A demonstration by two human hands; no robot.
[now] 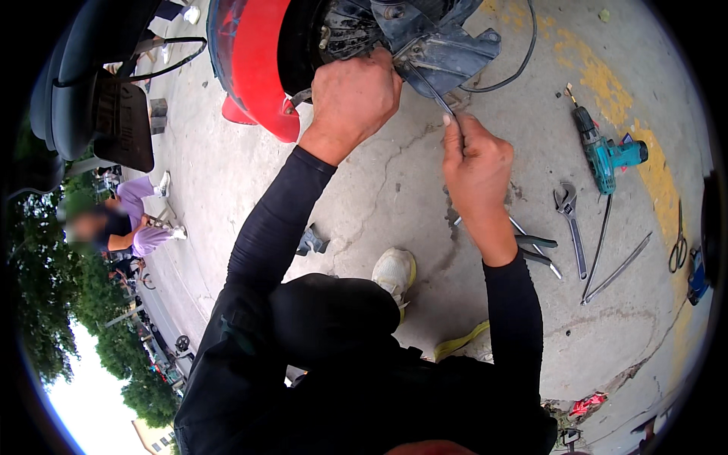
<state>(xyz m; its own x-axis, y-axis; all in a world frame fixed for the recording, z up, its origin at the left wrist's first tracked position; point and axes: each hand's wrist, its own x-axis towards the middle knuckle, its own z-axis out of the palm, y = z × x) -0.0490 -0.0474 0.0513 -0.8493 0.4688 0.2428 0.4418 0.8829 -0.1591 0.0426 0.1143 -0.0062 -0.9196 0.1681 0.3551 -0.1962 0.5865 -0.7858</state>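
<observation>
My right hand (479,163) is closed around a slim metal hand tool (434,92). The tool's far end reaches up to a dark plastic part (459,59) at the front of a red vehicle body panel (258,64); its tip is hard to make out there. Beside it, my left hand (355,92) is a closed fist pressed against the black ribbed part (353,32). Whatever its fingers grip is hidden behind the knuckles. A black cable (523,64) loops out to the right of the dark plastic part.
On the concrete at right lie a teal cordless drill (607,155), an adjustable wrench (570,220), pliers (537,250), a bent strip (622,265) and scissors (677,254). A small dark scrap (312,241) lies near my shoe (394,274). A person (129,220) sits far left.
</observation>
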